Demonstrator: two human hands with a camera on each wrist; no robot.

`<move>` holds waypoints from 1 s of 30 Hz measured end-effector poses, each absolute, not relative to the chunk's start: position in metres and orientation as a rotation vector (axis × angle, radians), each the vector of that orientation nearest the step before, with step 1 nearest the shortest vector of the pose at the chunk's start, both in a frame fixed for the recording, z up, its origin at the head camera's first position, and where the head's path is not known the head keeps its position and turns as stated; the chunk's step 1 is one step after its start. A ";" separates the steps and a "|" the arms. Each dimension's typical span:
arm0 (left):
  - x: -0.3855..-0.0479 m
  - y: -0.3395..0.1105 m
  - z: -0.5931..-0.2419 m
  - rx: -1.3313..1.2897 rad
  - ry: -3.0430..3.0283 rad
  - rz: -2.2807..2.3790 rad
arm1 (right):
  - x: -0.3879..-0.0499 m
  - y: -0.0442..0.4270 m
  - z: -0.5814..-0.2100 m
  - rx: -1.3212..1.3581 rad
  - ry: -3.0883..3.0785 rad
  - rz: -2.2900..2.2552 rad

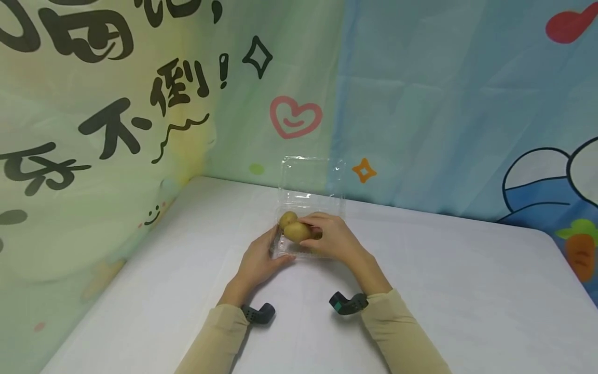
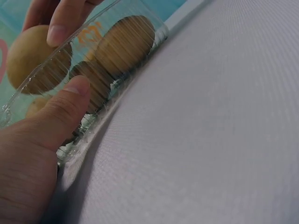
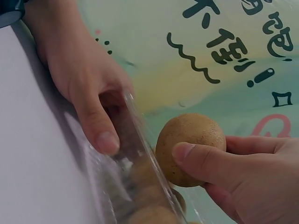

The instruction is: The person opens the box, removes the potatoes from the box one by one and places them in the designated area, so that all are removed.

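Note:
My right hand [image 1: 334, 236] pinches a yellowish-brown potato [image 1: 297, 232] between thumb and fingers, just above a clear plastic clamshell box [image 1: 299, 253]. In the right wrist view, this potato [image 3: 189, 133] is level with the box's rim [image 3: 156, 172]. My left hand [image 1: 259, 257] holds the near left corner of the box, its thumb [image 2: 65, 109] on the front wall and its fingers around the left side. Another potato [image 1: 288, 218] shows behind the held one. Through the ribbed wall in the left wrist view, several potatoes [image 2: 126, 44] lie inside.
The box's transparent lid [image 1: 312, 176] stands raised at the back, near a printed cloth backdrop [image 1: 420, 104]. A white-covered table [image 1: 467, 291] lies under everything. Dark bands with small devices [image 1: 348, 303] sit on both wrists, below beige sleeves [image 1: 397, 332].

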State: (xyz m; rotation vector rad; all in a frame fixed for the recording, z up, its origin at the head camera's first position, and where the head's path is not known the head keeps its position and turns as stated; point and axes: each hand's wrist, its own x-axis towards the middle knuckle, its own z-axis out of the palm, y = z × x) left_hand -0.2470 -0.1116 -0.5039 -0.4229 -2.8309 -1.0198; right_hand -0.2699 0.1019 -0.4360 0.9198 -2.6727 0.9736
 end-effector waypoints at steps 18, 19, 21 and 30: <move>-0.247 -0.112 -0.504 -0.408 -2.838 -1.019 | -0.251 0.154 -0.420 0.758 -2.630 1.054; -0.247 -0.112 -0.504 -0.408 -2.839 -1.021 | -0.251 0.157 -0.420 0.752 -2.622 1.048; -0.247 -0.112 -0.504 -0.409 -2.839 -1.024 | -0.249 0.164 -0.421 0.740 -2.608 1.045; -0.245 -0.110 -0.500 -0.407 -2.834 -1.049 | -0.247 0.191 -0.427 0.648 -2.588 1.022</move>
